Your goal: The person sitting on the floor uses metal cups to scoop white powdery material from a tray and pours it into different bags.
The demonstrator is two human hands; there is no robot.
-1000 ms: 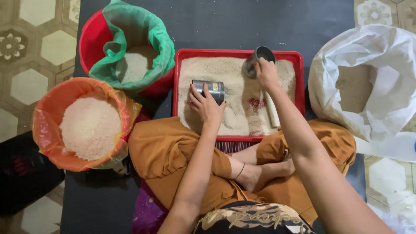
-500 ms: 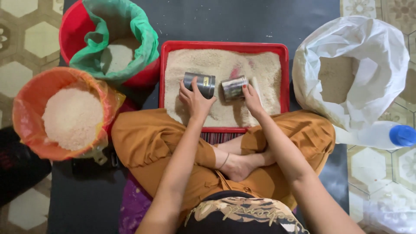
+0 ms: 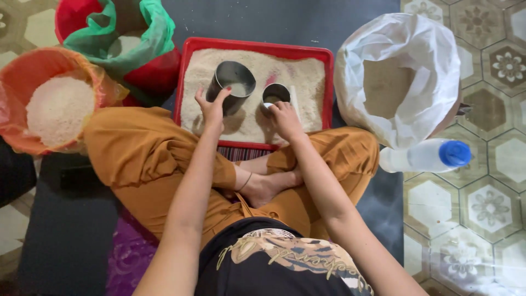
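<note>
The left arm is extending forward over the folded left knee, with the forearm running straight toward the red tray (image 3: 189, 71). The left hand (image 3: 212, 107) is curling around the near side of the large metal can (image 3: 230, 86), fingers and thumb pressing against its wall. The can is standing upright on the grain inside the tray, mouth open upward, with a little grain showing at its bottom.

The right arm is reaching forward from the lower right, bending slightly at the wrist. The right hand (image 3: 285, 118) is closing on the near rim of the small metal cup (image 3: 275, 94), which is sitting just beside the large can, also on the grain in the tray. The fingertips are tucking under the hand, so the exact grip is hard to make out.

An orange basin (image 3: 33, 71) of white grain is sitting at far left; a white sack (image 3: 400, 71) is standing open at right, with a plastic bottle (image 3: 424, 155) lying beside it.
</note>
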